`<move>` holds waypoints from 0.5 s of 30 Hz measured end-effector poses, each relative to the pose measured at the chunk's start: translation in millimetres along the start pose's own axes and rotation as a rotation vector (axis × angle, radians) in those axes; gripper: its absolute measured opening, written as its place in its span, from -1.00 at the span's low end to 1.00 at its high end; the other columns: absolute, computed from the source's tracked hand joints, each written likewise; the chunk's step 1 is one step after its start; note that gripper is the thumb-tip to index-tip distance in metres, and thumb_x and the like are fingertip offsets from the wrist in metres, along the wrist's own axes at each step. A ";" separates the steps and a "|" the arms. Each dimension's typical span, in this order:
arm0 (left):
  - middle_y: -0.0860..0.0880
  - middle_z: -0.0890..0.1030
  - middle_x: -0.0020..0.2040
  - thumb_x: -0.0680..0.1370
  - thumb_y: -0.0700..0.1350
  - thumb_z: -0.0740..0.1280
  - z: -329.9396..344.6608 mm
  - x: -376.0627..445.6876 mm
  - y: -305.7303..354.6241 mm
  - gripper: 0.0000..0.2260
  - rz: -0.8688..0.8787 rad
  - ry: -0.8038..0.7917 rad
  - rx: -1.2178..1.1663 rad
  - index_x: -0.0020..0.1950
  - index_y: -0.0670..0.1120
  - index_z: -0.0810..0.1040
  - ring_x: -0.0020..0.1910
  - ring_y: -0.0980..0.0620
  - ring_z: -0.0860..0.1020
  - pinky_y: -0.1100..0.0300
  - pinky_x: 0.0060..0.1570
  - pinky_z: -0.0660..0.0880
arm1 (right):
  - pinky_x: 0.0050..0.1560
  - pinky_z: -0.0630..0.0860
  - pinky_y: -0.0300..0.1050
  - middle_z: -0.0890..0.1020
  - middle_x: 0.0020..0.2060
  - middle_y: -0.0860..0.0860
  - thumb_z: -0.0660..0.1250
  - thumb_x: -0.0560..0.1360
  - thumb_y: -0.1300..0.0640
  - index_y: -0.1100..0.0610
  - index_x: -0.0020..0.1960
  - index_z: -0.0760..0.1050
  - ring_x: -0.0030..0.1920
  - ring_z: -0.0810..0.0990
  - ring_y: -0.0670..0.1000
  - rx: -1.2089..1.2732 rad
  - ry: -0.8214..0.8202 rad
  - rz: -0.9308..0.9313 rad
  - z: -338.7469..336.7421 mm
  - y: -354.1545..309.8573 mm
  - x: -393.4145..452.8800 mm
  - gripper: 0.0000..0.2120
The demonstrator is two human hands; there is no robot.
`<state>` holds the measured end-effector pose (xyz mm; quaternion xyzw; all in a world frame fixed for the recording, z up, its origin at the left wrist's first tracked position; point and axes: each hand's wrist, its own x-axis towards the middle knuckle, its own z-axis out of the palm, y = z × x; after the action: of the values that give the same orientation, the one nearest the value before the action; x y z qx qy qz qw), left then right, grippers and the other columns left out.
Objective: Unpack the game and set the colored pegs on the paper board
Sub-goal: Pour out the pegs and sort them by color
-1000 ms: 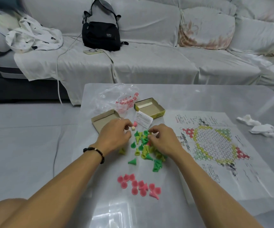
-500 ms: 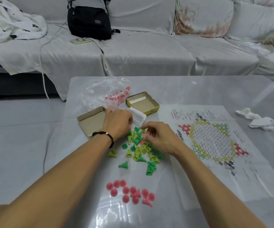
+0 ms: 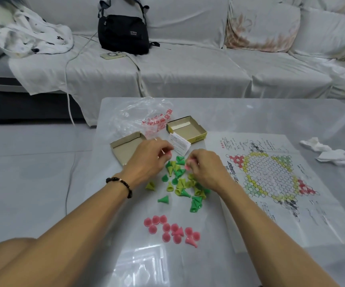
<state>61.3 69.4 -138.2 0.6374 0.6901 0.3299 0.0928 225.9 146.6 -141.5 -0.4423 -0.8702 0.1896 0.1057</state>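
A black backpack (image 3: 123,32) and phone (image 3: 113,55) lie on the sofa (image 3: 188,75).

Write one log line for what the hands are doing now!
left hand: pinching pink peg | right hand: pinching pink peg | paper board: no pegs

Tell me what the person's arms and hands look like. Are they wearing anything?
Both arms are bare, with no sleeves showing. The left wrist wears a bracelet of dark round beads with a few lighter ones. The left hand has no glove, and neither does the right hand. No watch shows on the right wrist.
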 end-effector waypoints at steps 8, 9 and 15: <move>0.15 0.59 -0.17 0.50 -0.10 0.44 -45.4 -65.4 2.6 -0.93 -0.049 -0.363 0.055 -0.04 0.01 0.66 -0.22 0.25 0.52 0.45 -0.25 0.39 | -0.26 0.38 -0.40 0.56 -0.37 -0.20 0.35 0.49 0.23 0.06 -0.22 0.60 -0.32 0.51 -0.27 0.380 -0.004 -0.159 -5.5 -48.3 -66.0 -0.85; 0.16 0.57 -0.17 0.50 -0.11 0.43 -49.6 -72.9 2.6 -0.92 -0.068 -0.419 0.098 -0.02 0.00 0.66 -0.21 0.26 0.51 0.48 -0.27 0.37 | -0.25 0.39 -0.37 0.57 -0.36 -0.18 0.35 0.48 0.22 0.01 -0.24 0.58 -0.30 0.52 -0.23 0.341 -0.048 -0.191 -2.2 -53.7 -76.4 -0.83; 0.10 0.63 -0.15 0.48 -0.08 0.43 -46.0 -107.6 6.1 -0.90 -0.119 -0.568 0.184 -0.02 -0.01 0.67 -0.17 0.18 0.56 0.36 -0.20 0.47 | 0.03 0.39 -0.07 0.59 -0.19 -0.10 0.33 0.48 0.08 0.01 -0.14 0.64 -0.06 0.48 -0.05 0.115 -0.132 -0.283 21.1 -71.0 -117.6 -0.89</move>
<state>59.4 -47.6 -131.1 0.6683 0.6997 0.0686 0.2430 235.6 8.3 -132.4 -0.2952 -0.9165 0.2509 0.0992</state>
